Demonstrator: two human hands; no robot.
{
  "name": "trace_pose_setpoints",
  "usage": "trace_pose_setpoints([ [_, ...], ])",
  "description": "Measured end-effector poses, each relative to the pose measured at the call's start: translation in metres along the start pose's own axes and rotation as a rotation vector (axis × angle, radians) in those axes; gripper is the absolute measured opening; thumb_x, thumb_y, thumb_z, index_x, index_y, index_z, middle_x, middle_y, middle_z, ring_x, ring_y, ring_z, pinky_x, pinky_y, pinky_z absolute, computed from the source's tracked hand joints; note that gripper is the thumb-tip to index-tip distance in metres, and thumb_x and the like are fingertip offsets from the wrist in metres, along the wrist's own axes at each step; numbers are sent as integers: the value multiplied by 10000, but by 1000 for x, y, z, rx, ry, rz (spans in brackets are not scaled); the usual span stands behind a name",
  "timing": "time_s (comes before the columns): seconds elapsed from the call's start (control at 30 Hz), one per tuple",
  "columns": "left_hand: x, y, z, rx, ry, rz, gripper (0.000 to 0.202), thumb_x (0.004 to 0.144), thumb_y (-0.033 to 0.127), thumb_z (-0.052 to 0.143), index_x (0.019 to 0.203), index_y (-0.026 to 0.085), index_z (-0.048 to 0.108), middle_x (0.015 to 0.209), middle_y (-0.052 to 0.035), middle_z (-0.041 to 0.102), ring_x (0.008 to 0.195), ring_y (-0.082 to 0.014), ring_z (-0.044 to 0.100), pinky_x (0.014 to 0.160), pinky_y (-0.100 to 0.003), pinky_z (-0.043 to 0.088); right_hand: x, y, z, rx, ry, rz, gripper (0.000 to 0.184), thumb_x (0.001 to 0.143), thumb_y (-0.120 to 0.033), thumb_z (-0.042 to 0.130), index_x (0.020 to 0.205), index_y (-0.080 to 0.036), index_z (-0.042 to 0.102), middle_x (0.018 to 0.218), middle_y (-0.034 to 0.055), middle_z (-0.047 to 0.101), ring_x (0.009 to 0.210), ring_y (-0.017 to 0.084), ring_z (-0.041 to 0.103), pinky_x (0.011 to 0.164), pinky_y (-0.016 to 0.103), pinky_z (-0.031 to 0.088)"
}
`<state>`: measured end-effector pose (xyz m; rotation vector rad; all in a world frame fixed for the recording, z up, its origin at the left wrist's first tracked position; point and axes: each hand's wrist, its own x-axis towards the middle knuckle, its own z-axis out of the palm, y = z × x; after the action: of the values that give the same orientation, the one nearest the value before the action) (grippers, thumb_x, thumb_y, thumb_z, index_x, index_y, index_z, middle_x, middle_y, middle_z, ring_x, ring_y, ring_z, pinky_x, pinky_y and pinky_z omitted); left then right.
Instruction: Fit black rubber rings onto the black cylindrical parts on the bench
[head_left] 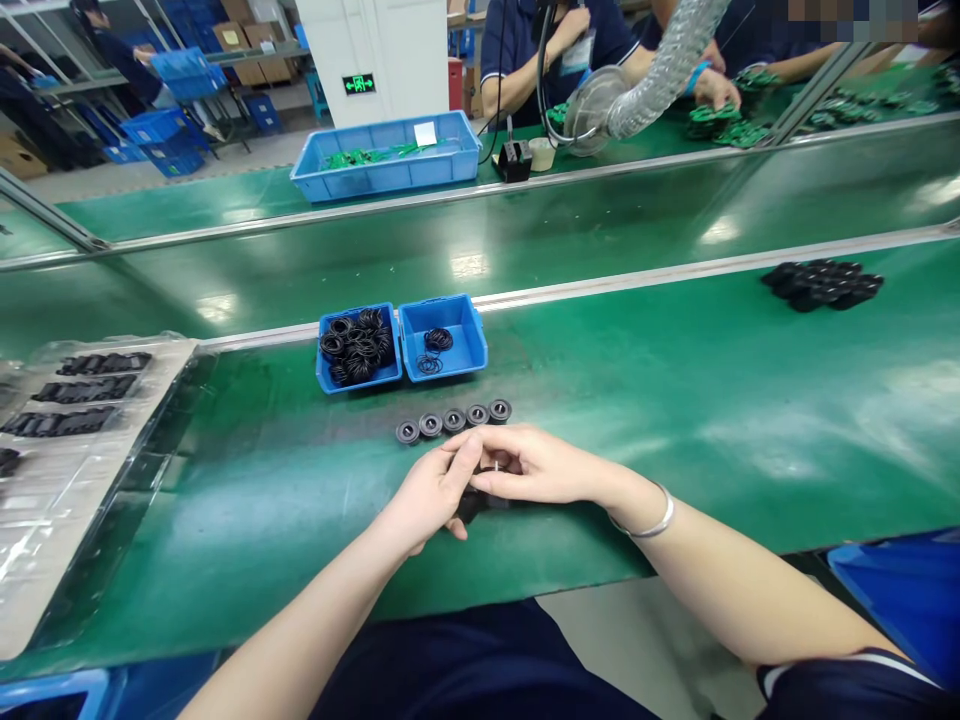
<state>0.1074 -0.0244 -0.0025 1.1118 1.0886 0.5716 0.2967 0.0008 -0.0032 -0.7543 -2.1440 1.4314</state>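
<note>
The person's left hand [429,495] and right hand [536,465] are meeting low above the green worktop [262,520], close together in front of the body. Both hands are curving around a small dark round part [472,503], and it is mostly hidden under them. The left fingers [457,455] and the right fingers [499,480] are bending inward and appear to be clenching on this part, but I cannot see exactly how each finger is gripping it. A thin silver bangle [645,515] is sitting on the right wrist.

Just beyond the hands, five round black parts with pale centres [454,421] are standing in a neat row, nearly touching each other. They are probably lined up like this so that each one is easy to reach and count. Behind this row, two small blue bins are standing side by side: the left bin [322,370] is holding many black rubber rings [356,345], and the right bin [442,355] is holding only a few thin rings [437,340]. On the left side, a clear plastic sheet [97,500] is carrying rows of black parts [82,390], and a further group of black parts [821,285] is lying well apart on the right. Across the worktop, a co-worker's hands [716,90] are working among green parts [727,125].
</note>
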Motion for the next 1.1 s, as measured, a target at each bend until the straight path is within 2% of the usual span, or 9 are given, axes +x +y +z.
trace_pose_setpoints([
  [0.2,-3,2,-2,-88,63,15,560,845,662,604,1092,175,733,972,-106,692,694,-163,647,342,-124,450,0,2,4,-62,84,63,272,909,-372,664,1054,-173,549,763,-32,511,663,104,464,584,210,399],
  [0.4,-14,-1,-5,-148,72,-102,647,854,735,516,1120,173,698,734,-54,644,499,-125,592,344,-167,464,1,2,6,-28,64,68,262,888,-325,675,1051,-188,521,772,-28,559,663,108,526,573,210,421],
  [0.5,-23,-6,-13,-189,84,-152,544,890,656,541,1128,182,664,775,-60,657,520,-142,617,341,-188,463,-2,-3,0,-35,118,57,258,921,-363,645,1047,-185,508,741,-25,587,619,107,547,534,206,410],
  [0.57,-31,-10,-21,-258,81,-161,407,882,514,627,1147,206,643,896,-67,656,623,-171,670,335,-182,451,-5,-4,-7,-157,216,32,294,922,-394,656,1076,-185,518,810,1,626,661,119,582,564,218,432],
  [0.63,-38,-12,-29,-338,74,-166,411,860,419,670,1225,242,608,1012,-73,633,762,-218,716,326,-175,437,-8,-2,-12,-376,266,12,314,915,-390,675,1105,-187,532,910,33,656,739,144,622,632,243,460],
  [0.7,-45,-13,-35,-398,70,-171,504,874,405,666,1345,286,534,1068,-85,627,844,-247,728,317,-167,420,-10,2,-15,-631,204,-11,289,931,-366,659,1117,-179,540,953,53,669,754,165,635,642,265,451],
  [0.8,-51,-14,-40,-458,77,-177,561,913,419,632,1433,311,450,1076,-100,653,831,-239,728,313,-155,398,-10,8,-12,-928,53,-60,229,979,-342,591,1109,-158,550,952,73,670,705,178,628,579,279,397],
  [0.97,-51,-15,-39,-512,61,-164,414,933,433,600,1249,167,597,1062,-137,672,763,-208,714,312,-147,385,-10,9,-8,-1189,26,-63,230,1009,-349,536,1096,-141,577,930,77,637,629,173,595,522,300,314],
  [1.1,-47,-14,-35,-453,46,-140,396,915,463,630,1165,157,607,1055,-133,683,777,-201,708,327,-143,390,-12,10,-11,-1257,70,-71,236,1012,-328,529,1138,-135,578,979,86,622,609,157,577,506,301,292],
])
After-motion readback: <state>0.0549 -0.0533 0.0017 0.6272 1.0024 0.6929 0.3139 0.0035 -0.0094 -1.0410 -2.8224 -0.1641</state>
